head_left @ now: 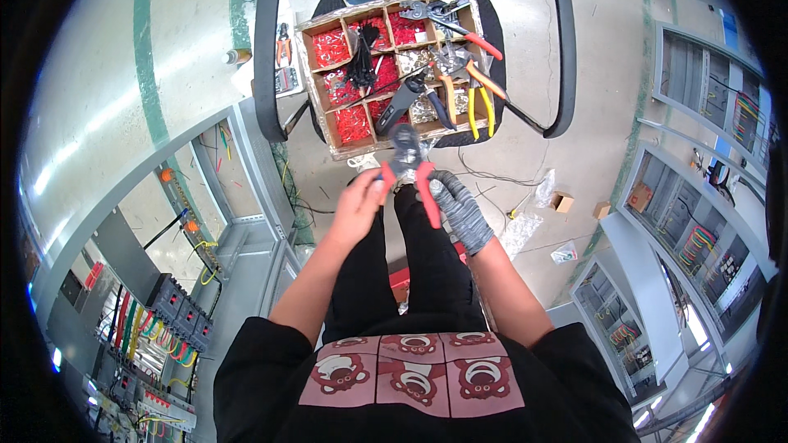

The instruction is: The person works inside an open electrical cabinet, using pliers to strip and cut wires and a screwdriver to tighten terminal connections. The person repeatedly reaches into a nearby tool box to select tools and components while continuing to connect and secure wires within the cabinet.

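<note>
A pair of red-handled crimping pliers is held out over my knees, its grey head pointing away from me and slightly blurred. My bare left hand pinches the left handle near its end. Around the right handle curl the fingers of my right hand, which wears a grey knitted glove. The handles are spread apart. Whether anything sits in the jaws cannot be made out. Just beyond the pliers is a divided cardboard box of red and silvery small parts, resting on a chair seat.
On the box lie another red-handled crimper, yellow-handled pliers, a dark handheld tool and black cable ties. The chair's armrests flank it. Wired metal cabinets stand left and right. Plastic bags litter the floor.
</note>
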{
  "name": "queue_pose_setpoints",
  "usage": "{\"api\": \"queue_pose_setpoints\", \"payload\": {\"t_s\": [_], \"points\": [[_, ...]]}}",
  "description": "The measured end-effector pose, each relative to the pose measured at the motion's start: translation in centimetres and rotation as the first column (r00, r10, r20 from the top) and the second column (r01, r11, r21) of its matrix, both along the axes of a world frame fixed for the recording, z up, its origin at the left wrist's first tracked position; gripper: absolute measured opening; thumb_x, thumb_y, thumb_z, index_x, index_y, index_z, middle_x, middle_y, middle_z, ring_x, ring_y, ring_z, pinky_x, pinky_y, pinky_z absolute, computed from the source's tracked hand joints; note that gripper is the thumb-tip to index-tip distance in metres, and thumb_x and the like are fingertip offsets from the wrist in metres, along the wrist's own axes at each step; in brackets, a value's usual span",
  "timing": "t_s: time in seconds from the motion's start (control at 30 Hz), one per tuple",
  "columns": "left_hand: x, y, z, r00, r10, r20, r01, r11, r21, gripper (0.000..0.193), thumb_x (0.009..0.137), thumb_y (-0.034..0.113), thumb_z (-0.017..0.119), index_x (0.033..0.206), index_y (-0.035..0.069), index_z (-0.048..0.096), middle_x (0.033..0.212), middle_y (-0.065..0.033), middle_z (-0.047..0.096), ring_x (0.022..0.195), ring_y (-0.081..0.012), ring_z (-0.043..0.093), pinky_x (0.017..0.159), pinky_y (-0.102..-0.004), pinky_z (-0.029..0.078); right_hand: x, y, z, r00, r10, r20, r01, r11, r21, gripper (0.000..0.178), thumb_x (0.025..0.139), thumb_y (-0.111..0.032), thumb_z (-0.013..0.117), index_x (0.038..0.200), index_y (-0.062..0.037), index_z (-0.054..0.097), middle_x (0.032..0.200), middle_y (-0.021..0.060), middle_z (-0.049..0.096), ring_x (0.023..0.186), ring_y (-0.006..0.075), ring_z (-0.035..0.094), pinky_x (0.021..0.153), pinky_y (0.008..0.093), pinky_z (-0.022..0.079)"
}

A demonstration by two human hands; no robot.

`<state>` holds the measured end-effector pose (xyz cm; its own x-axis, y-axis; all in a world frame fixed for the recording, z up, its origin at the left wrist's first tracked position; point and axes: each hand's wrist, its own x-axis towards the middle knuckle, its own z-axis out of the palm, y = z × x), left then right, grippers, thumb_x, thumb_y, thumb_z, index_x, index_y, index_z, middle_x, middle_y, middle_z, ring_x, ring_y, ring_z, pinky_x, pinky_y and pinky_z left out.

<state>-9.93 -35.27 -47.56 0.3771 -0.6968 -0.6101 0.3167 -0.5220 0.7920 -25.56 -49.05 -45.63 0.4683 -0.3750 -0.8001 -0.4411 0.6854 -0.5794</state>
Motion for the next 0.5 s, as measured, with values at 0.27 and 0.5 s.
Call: {"api": "queue_pose_setpoints", "payload": {"t_s": [0.27,0.5], "points": [[-1.2,-5.2,0.1,0.929,-0.083,0.361,0.141,0.980,-0.139,0.029,0.096,0.020,0.046,0.117,0.001,0.054,0.099,-0.0177,0.060,0.090,-0.0326,0.061,0.083,-0.0378,0.047,0.4,-5.4,1.7,0.969,0.167,-0.183,-0.214,0.936,-0.280,0.032,0.088,-0.028,0.065,0.109,-0.0038,0.059,0.083,0.0039,0.059,0.071,0.0116,0.051,0.067,0.0277,0.046],[2.6,-1.4,-1.8,0.919,0.061,0.390,-0.054,0.998,-0.028,0.021,0.091,0.008,0.052,0.109,0.001,0.059,0.094,-0.0141,0.061,0.084,-0.0253,0.061,0.078,-0.0331,0.048,6.6,-18.6,5.5,0.771,0.390,-0.504,-0.619,0.648,-0.444,0.053,0.089,-0.038,0.063,0.121,0.0024,0.052,0.096,0.0141,0.064,0.086,0.0179,0.059,0.079,0.0326,0.049]]}}
